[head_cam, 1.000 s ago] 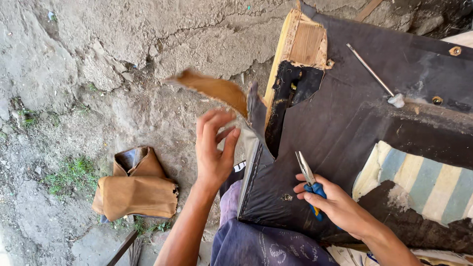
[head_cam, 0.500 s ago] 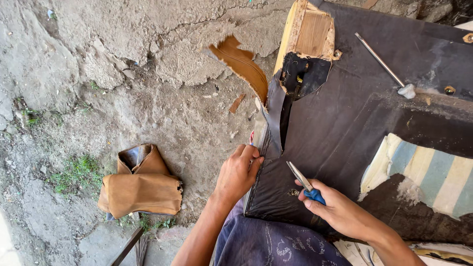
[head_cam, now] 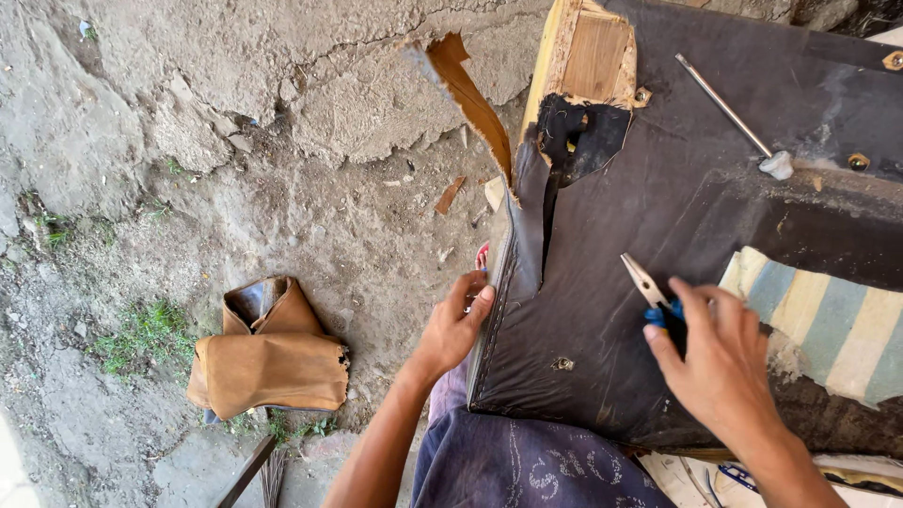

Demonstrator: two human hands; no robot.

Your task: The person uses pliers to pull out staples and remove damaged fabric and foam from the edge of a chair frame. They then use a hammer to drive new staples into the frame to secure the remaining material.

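Left hand (head_cam: 454,325) closed on dark fabric cover's (head_cam: 649,216) edge — soft, floppy, likely tears; best gripped at seam. Right hand (head_cam: 720,362) clamped round blue-handled pliers (head_cam: 654,296) — cover spread beneath both.

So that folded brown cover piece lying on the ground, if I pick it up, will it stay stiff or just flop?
The brown cover piece will probably flop: it lies creased and folded over itself, with a soft curled flap at the top. It looks thin, so likely light for its size. Resting flat on the dirt ground, it should not roll.
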